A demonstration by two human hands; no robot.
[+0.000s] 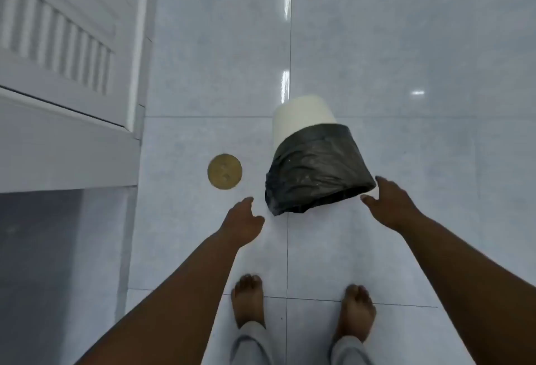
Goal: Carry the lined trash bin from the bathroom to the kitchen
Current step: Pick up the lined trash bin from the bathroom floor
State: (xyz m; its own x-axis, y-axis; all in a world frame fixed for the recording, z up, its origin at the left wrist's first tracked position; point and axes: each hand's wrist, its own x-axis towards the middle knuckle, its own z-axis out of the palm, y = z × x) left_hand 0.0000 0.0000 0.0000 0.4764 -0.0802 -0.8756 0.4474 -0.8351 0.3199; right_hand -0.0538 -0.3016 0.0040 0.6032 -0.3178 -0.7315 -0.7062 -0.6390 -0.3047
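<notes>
A white trash bin (301, 116) stands on the pale tiled floor ahead of me, close to the tiled wall. A black plastic liner (316, 173) is folded over its upper half and hides the rim. My left hand (245, 221) reaches out just left of the liner's lower edge, fingers apart, a small gap from it. On the other side my right hand (388, 205) is spread, its fingertips at the bin's right rim; whether they touch is unclear. Neither hand holds anything.
A round brass floor drain (224, 171) lies left of the bin. A white louvred door (58, 45) and its frame fill the upper left, with a darker floor (37, 263) beyond the threshold. My bare feet (304, 303) stand on the tiles below.
</notes>
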